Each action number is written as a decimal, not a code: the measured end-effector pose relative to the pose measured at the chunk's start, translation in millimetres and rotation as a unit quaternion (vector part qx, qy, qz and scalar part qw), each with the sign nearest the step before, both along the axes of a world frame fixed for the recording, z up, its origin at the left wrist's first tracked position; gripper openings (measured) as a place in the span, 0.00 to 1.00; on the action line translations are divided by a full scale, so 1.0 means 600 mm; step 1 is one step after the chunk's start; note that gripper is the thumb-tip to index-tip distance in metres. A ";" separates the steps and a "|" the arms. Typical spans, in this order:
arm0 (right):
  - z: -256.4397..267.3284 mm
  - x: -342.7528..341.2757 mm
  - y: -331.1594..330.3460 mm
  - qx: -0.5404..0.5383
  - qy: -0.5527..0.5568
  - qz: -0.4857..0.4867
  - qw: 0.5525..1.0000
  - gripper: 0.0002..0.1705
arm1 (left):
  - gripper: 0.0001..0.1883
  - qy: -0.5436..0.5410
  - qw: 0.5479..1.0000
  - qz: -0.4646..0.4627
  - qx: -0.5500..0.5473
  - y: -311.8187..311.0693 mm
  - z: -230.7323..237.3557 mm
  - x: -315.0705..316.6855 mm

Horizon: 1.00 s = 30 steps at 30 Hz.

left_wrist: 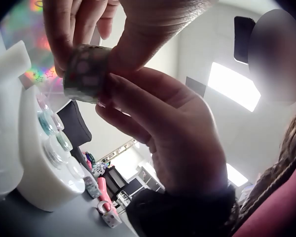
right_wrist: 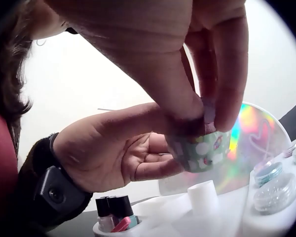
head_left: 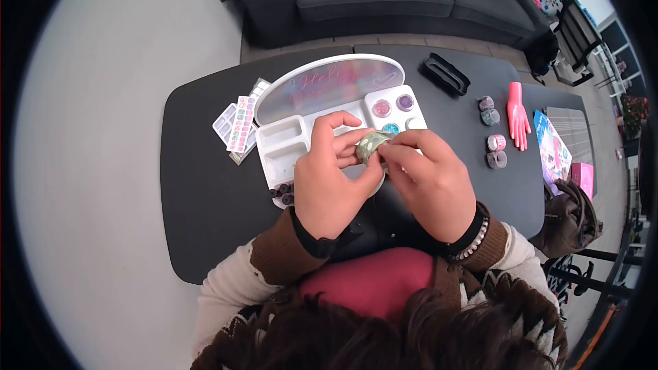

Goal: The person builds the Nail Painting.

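Observation:
Held up over the white nail case [head_left: 279, 130] is a small green roll of dotted film [head_left: 370, 146]. My left hand [head_left: 329, 181] grips the roll between thumb and fingers. At its near right edge, my right hand [head_left: 439, 177] pinches a short strip of the film, thumb and finger together. In the right wrist view the roll [right_wrist: 201, 154] shows pale dots on green, and the pinched strip [right_wrist: 209, 111] stands up from it. The left wrist view has the roll [left_wrist: 86, 74] side-on, with fingers of both hands around it.
The case's holographic lid [head_left: 322, 89] stands upright behind it. Glitter pots [head_left: 382, 107] fill its right side, nail polish bottles [right_wrist: 113, 210] its front left. Sticker sheets [head_left: 241, 123] lie left. Rightward are a black tray [head_left: 445, 74], small rolls [head_left: 496, 142] and a pink model hand [head_left: 517, 116].

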State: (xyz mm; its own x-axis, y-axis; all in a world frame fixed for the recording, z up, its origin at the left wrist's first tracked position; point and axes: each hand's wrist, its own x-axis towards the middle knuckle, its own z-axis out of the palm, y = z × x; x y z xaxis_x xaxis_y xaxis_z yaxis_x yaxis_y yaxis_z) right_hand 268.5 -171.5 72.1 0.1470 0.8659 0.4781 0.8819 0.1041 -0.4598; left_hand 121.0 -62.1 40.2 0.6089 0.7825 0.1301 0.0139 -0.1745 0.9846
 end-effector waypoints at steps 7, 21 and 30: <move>0.006 0.016 0.009 0.106 0.057 0.004 0.993 0.17 | 0.30 -0.118 0.978 -0.042 -0.168 0.007 0.036 -0.021; -0.021 -0.034 0.016 -0.057 0.440 0.024 0.896 0.34 | 0.33 -0.006 0.978 -0.187 -0.087 0.057 0.071 -0.087; -0.023 -0.034 -0.017 -0.095 0.510 0.091 0.850 0.31 | 0.27 -0.056 0.987 -0.124 -0.080 0.007 0.049 -0.112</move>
State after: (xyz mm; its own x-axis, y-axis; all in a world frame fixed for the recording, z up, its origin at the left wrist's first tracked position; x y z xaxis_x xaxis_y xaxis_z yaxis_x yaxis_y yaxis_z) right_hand 247.8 -181.6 58.4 0.2565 0.9660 0.0314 -0.0075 0.0345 -0.9994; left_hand 53.7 -57.7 69.8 0.7736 0.6266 0.0942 -0.1210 0.0001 0.9927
